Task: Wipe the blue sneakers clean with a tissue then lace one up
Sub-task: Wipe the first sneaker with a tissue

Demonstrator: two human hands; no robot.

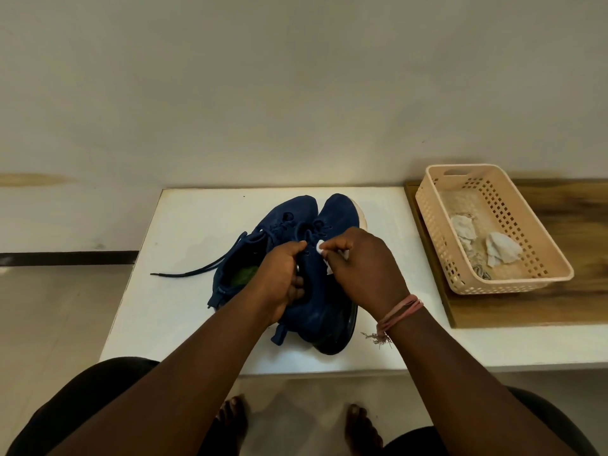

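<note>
Two dark blue sneakers lie side by side on a white table (184, 225). The left sneaker (250, 255) rests flat with a loose dark lace (187, 273) trailing to the left. The right sneaker (325, 291) is tilted on its side, sole to the right. My left hand (283, 278) grips the right sneaker's collar, fingers inside the opening. My right hand (358, 264) pinches a small white tissue (321, 250) against the eyelet area of that sneaker.
A beige perforated plastic basket (533, 225) stands on a wooden board (575, 291) at the right, holding crumpled used tissues (500, 250). A wall rises behind the table. My knees and bare feet are below the table's front edge.
</note>
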